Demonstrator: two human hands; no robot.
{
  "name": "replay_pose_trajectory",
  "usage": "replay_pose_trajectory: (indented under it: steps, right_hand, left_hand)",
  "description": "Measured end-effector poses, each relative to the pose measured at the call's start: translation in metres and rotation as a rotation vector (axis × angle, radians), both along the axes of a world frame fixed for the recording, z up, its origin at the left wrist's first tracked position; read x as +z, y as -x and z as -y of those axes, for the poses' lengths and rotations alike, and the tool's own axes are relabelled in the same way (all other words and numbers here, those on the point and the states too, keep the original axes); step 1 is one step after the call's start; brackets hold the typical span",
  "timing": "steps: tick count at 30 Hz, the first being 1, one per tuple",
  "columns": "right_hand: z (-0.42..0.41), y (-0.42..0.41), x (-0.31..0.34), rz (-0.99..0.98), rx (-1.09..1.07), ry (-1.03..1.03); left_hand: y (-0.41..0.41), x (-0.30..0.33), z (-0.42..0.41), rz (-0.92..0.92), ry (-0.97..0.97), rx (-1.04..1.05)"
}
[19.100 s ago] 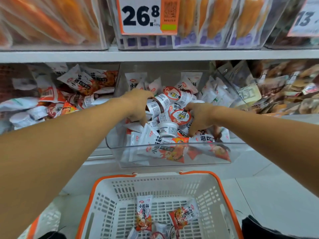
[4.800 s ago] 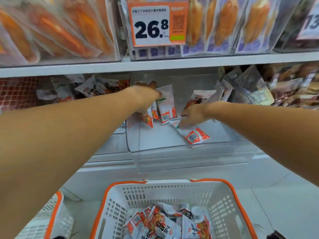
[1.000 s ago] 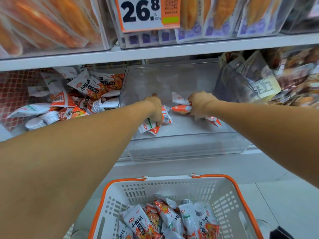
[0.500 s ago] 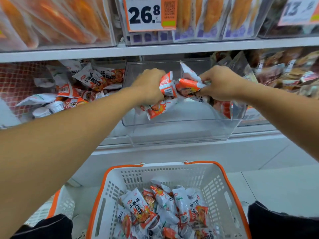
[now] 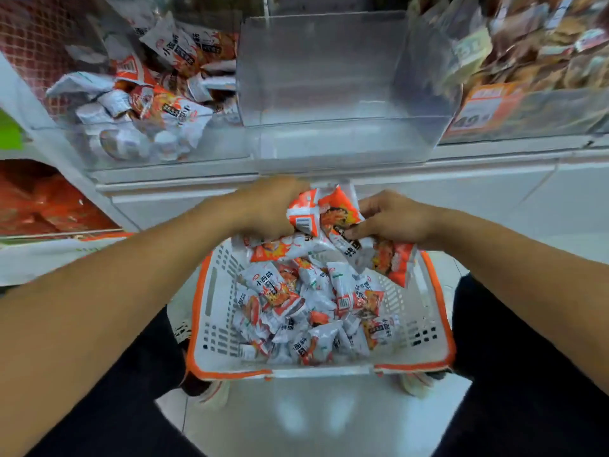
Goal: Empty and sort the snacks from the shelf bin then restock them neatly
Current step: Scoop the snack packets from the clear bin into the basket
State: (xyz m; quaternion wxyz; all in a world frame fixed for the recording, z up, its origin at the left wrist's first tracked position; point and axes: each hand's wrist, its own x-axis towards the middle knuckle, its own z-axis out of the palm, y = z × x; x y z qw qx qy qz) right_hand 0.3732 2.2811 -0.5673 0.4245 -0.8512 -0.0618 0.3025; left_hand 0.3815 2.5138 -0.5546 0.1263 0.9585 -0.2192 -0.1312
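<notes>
I hold a bunch of snack packets [image 5: 324,222] between both hands, directly above the far rim of the white basket [image 5: 425,328]. My left hand [image 5: 268,209] has its fingers curled round the left side of the bunch; my right hand [image 5: 389,219] grips the right side, thumb pressed on a packet face. The two hands sit close together, parted only by the packets. A few packets hang loose below my grip, their lower corners just over the heap.

The basket stands on the floor between my legs, orange-trimmed along its rim. A heap of packets [image 5: 313,311] covers most of its bottom, piled without order, faces and backs mixed. The slotted side walls show above the heap on the left, right and near sides, so room remains below the rim all round.

Further away, the clear shelf bin [image 5: 333,87] sits on the shelf straight beyond my hands. No packet is visible in it; its front wall and left and right walls stand upright and its top is open. The left neighbouring bin [image 5: 148,103] touches it and is crowded with white and orange packets and small tubs. On the right, a bin of brown-wrapped goods [image 5: 543,41] carries an orange price tag [image 5: 484,107], too blurred to read in full.
</notes>
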Motion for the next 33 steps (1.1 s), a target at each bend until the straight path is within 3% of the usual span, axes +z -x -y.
replay_pose_trajectory:
  steps: [3,7,11,13,16,19,24,27,31,33]
  right_hand:
    - [-0.015,0.015,-0.051,0.078,-0.035,0.192]
    - [-0.023,0.027,-0.100,0.144,-0.053,0.370]
    - [-0.026,0.042,-0.130,0.097,-0.128,0.307]
    - [-0.027,0.049,-0.139,-0.001,-0.209,0.196]
    - [-0.029,0.062,-0.150,-0.126,-0.215,0.134]
    - [-0.029,0.067,-0.147,-0.117,-0.095,0.267]
    - [-0.025,0.056,-0.115,0.171,-0.019,0.456]
    - [-0.019,0.050,-0.111,0.241,-0.011,0.493]
    - [0.009,0.031,-0.124,0.392,-0.170,0.638]
    - [0.036,0.018,-0.138,0.414,-0.339,0.764]
  left_hand:
    - [0.025,-0.061,-0.001,-0.164,0.079,0.173]
    - [0.054,-0.122,0.005,-0.242,0.195,0.465]
    - [0.074,-0.159,0.005,-0.288,0.350,0.673]
    - [0.083,-0.165,0.004,-0.386,0.434,0.653]
    - [0.097,-0.165,0.000,-0.511,0.385,0.530]
    - [0.104,-0.164,-0.009,-0.424,0.282,0.491]
    - [0.110,-0.146,-0.025,-0.268,0.219,0.527]
    - [0.110,-0.142,-0.040,-0.249,0.184,0.550]
    - [0.089,-0.150,-0.060,-0.159,0.034,0.587]
    - [0.078,-0.163,-0.071,-0.053,-0.070,0.712]
